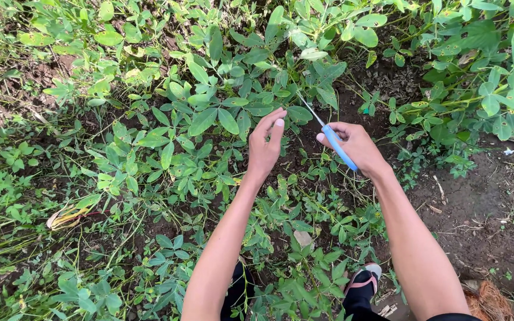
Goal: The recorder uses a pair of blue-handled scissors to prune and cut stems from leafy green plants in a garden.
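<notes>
While the right hand (355, 144) is gripping a blue-handled blade (330, 135), the left hand (265, 144) is reaching, fingers loose and empty, into the leaves (209, 113).

Both bare forearms stretched forward, nearly parallel. Left hand (264, 145) open, fingers straight and together, pointing up and away, thumb alongside. Right hand (355, 145) curled closed, gripping something, knuckles turned outward, wrist slightly bent inward.

Two hands — left hand (264, 148), right hand (355, 145) — one blue-handled tool (335, 144), one sandal (364, 278), countless leafy plants (209, 113).
</notes>
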